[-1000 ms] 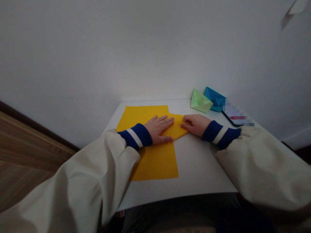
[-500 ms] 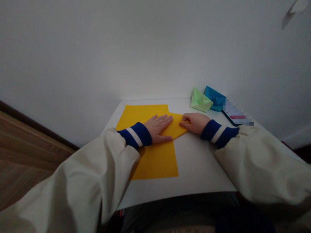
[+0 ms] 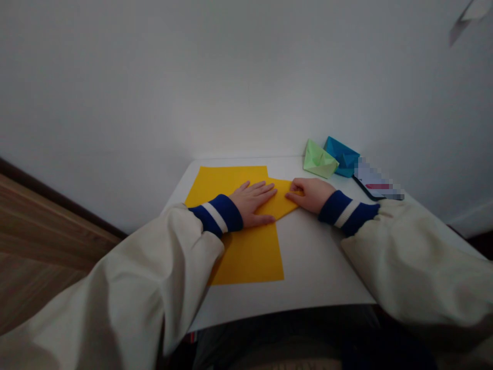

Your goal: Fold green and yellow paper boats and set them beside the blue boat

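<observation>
A folded piece of yellow paper (image 3: 283,195) lies partly over a larger flat yellow sheet (image 3: 254,257) on the white table. My left hand (image 3: 254,203) rests on the folded paper with its fingers spread, pressing it down; it holds nothing. At the paper's right end my right hand (image 3: 310,194) is closed, with the thumb and curled fingers pinching the corner. The part of the folded paper under my left palm is hidden.
Two folded paper boats, one light green (image 3: 319,159) and one blue (image 3: 342,156), stand at the table's back right. Beside them lies a phone (image 3: 377,182) with a blurred screen. The white table (image 3: 319,272) meets a pale wall behind; a wooden panel (image 3: 46,241) is at the left.
Hardly anything differs. The view has shifted very slightly, and both hands keep their places on the folded yellow paper.
</observation>
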Action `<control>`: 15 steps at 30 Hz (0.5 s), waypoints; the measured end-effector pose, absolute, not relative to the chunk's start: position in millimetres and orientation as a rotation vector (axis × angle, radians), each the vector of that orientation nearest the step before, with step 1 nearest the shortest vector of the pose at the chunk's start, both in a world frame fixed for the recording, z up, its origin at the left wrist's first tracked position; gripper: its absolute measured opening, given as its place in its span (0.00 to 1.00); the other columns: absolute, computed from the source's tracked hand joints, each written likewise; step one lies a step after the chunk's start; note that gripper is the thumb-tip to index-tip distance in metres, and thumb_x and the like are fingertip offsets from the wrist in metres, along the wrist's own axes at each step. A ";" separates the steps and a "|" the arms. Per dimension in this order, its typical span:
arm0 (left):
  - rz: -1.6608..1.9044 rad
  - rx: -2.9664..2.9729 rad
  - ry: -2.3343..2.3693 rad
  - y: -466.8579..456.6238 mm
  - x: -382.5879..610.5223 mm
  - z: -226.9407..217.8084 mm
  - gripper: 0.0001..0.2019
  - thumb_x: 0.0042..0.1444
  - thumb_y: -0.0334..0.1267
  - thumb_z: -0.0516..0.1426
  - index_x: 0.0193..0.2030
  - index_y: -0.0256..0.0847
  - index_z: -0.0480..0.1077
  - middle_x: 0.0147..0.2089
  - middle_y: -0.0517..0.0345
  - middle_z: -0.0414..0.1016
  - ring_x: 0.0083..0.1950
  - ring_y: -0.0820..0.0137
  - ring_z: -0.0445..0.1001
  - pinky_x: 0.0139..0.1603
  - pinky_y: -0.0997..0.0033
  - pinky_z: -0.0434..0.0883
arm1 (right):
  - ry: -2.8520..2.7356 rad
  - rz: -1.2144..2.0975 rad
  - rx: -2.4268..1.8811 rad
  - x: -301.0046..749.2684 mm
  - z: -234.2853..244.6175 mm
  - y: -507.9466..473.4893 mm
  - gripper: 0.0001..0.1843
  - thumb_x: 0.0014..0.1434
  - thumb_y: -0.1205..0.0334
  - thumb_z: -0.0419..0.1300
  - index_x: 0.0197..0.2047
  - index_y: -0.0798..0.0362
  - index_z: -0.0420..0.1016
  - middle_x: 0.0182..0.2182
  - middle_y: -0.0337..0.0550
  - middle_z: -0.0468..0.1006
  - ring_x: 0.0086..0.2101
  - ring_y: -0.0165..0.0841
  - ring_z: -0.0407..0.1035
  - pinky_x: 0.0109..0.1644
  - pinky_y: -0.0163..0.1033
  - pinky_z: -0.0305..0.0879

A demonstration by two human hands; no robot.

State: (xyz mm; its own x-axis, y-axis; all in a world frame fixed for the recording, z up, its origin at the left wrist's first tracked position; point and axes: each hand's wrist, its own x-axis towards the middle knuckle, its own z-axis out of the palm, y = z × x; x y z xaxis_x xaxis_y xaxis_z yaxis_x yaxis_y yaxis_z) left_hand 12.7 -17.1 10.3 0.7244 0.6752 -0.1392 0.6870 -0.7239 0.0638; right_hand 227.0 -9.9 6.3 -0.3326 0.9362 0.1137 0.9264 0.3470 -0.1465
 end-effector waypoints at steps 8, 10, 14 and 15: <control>-0.167 2.814 1.159 -18.4 13.8 8.9 0.35 0.58 0.56 0.43 0.67 0.37 0.43 0.70 0.50 0.40 0.70 0.57 0.39 0.65 0.46 0.41 | -2.422 0.095 -1.694 227.7 5.8 -9.3 0.15 0.55 0.49 0.52 0.34 0.51 0.70 0.30 0.44 0.76 0.29 0.35 0.66 0.30 0.37 0.53; -0.159 2.815 1.148 -18.5 13.5 9.2 0.37 0.58 0.57 0.43 0.67 0.37 0.42 0.70 0.49 0.40 0.69 0.56 0.39 0.65 0.45 0.41 | -2.432 0.082 -1.699 227.5 5.7 -9.3 0.15 0.55 0.48 0.52 0.34 0.51 0.70 0.30 0.45 0.76 0.30 0.35 0.66 0.30 0.37 0.52; -0.157 2.806 1.138 -18.9 13.0 9.9 0.41 0.55 0.61 0.44 0.68 0.35 0.41 0.70 0.47 0.40 0.69 0.55 0.39 0.65 0.46 0.41 | -2.431 0.077 -1.706 227.0 6.5 -9.5 0.15 0.55 0.49 0.52 0.34 0.51 0.70 0.30 0.45 0.76 0.30 0.35 0.65 0.29 0.37 0.52; -0.143 2.800 1.147 -19.0 13.0 9.9 0.41 0.55 0.61 0.44 0.68 0.34 0.40 0.69 0.45 0.41 0.69 0.56 0.40 0.65 0.47 0.41 | -2.431 0.080 -1.706 226.8 6.8 -9.6 0.15 0.55 0.49 0.52 0.34 0.51 0.70 0.30 0.45 0.76 0.30 0.34 0.65 0.29 0.37 0.52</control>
